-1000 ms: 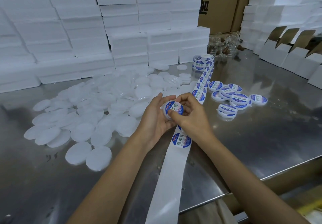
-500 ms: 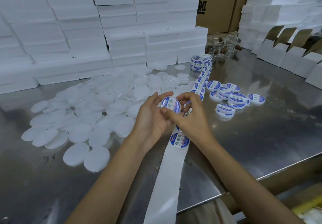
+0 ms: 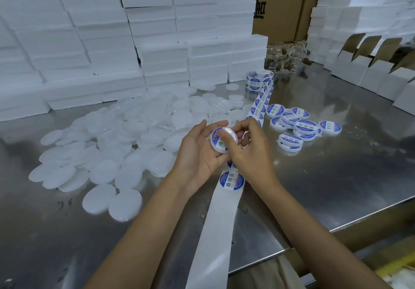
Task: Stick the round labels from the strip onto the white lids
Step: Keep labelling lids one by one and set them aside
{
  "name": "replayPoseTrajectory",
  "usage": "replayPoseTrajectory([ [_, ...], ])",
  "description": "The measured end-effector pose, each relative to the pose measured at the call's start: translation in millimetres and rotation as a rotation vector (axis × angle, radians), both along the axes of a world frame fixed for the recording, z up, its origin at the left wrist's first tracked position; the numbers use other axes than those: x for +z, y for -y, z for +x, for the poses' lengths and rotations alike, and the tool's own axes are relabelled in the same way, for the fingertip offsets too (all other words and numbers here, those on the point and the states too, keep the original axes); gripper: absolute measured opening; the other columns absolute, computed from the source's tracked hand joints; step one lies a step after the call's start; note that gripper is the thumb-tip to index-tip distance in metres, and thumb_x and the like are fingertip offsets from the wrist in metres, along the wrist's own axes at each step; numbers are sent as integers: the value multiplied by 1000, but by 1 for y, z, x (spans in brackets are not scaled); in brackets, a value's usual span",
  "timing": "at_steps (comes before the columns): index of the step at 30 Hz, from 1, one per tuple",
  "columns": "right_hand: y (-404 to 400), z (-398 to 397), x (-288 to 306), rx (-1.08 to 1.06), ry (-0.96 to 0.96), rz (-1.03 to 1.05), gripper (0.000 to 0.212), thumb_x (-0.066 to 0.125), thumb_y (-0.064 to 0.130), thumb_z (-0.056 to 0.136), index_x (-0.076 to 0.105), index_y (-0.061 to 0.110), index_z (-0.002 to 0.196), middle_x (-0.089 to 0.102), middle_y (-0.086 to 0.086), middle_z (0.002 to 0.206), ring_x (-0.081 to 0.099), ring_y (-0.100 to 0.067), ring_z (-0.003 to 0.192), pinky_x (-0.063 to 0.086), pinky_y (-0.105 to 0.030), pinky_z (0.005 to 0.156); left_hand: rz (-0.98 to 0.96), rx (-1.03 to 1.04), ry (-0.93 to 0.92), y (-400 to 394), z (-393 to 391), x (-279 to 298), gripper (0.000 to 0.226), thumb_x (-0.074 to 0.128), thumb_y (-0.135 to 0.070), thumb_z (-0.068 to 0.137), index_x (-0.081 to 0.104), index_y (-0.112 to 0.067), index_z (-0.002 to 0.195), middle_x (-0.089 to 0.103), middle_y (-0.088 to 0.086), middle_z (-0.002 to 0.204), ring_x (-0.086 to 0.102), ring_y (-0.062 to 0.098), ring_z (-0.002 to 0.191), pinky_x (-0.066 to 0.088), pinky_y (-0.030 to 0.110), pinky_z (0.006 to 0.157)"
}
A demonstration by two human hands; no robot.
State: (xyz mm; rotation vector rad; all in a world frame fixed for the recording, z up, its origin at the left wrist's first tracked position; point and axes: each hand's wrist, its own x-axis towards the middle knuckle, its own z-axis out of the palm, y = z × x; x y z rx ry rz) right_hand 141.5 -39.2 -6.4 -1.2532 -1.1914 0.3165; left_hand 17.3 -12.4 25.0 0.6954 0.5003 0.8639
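My left hand (image 3: 197, 154) holds a white lid (image 3: 222, 139) with a round blue-and-white label on its top. The thumb of my right hand (image 3: 249, 154) presses on that label while its fingers curl behind the lid. Under my hands the white label strip (image 3: 221, 216) runs from the roll (image 3: 259, 80) at the back to the table's front edge; one label (image 3: 232, 180) shows just below my hands. Bare white lids (image 3: 107, 145) lie heaped on the left. Several labelled lids (image 3: 301, 127) lie on the right.
The steel table (image 3: 336, 176) ends at its front edge near my forearms. Stacks of white foam blocks (image 3: 157, 48) line the back and left. Open white cartons (image 3: 370, 73) stand at the right, and clear jars (image 3: 285, 57) sit behind the roll.
My right thumb has slid over the label on the lid, and the lid has turned to face up more. Both hands have stayed over the strip.
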Motion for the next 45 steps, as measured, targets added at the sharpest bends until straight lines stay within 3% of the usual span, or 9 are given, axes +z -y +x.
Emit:
replayPoseTrajectory([
  [4, 0, -2, 0, -69, 46, -38, 46, 83, 46, 73, 47, 19, 84, 54, 7, 80, 49, -9, 72, 39, -14, 63, 15, -35, -14, 1, 2, 1, 47, 34, -36, 107, 61, 0, 122, 67, 28, 123, 66, 40, 115, 57, 44, 92],
  [13, -1, 7, 0, -131, 0, 7, 28, 65, 20, 95, 49, 7, 76, 51, 5, 62, 46, -6, 56, 37, -19, 55, -5, -68, -37, 6, 5, -1, 41, 41, -29, 106, 62, 1, 123, 66, 24, 128, 65, 34, 119, 57, 44, 95],
  [16, 0, 3, 1, -17, -44, -7, 26, 73, 34, 83, 56, 15, 86, 61, 5, 80, 52, -4, 69, 43, -18, 63, -5, -15, 12, 1, 4, 1, 40, 39, -26, 106, 57, 0, 130, 64, 26, 131, 62, 38, 124, 55, 45, 98],
  [20, 1, -4, 0, 40, 43, -68, 50, 79, 51, 66, 53, 25, 99, 56, 14, 99, 52, -10, 97, 42, -13, 76, 14, 44, -4, -2, 2, 2, 40, 40, -26, 106, 56, 1, 131, 61, 31, 131, 59, 44, 126, 55, 48, 96],
  [26, 1, 2, 0, 76, 10, 7, 15, 71, 16, 89, 60, 18, 99, 60, 11, 88, 48, -3, 75, 40, -14, 70, 64, 33, 19, -1, -3, 7, 46, 61, -17, 86, 57, 2, 128, 63, 31, 129, 63, 42, 121, 51, 51, 102],
  [32, -1, 6, -1, 54, 17, 9, 9, 55, 7, 98, 63, 11, 97, 67, 1, 90, 60, -19, 86, 51, -37, 78, 137, 22, -7, -7, -3, -3, 39, 39, 9, 96, 55, 4, 131, 65, 29, 126, 67, 39, 115, 58, 47, 94],
  [35, 1, 3, -2, 74, -20, -1, 10, 55, 25, 97, 59, 18, 103, 65, 5, 98, 61, -19, 91, 50, -38, 80, 235, 36, -82, -6, -2, -4, 35, 42, 4, 101, 58, -4, 131, 69, 20, 124, 70, 31, 113, 60, 39, 89],
  [40, 1, -1, -5, -42, 96, -186, 54, 61, 75, 74, 46, 25, 88, 51, 9, 80, 51, -13, 75, 49, -36, 71, 376, 104, -221, -4, -2, -3, 27, 42, -14, 107, 57, -16, 130, 71, -5, 127, 70, 16, 107, 56, 26, 79],
  [45, 2, -2, -4, 29, 86, -156, 51, 61, 55, 90, 51, 9, 71, 44, 8, 55, 42, -11, 54, 39, -33, 56, 381, 85, -247, -2, 1, -5, 23, 42, -19, 108, 56, -22, 127, 71, -4, 128, 69, 21, 109, 54, 27, 80],
])
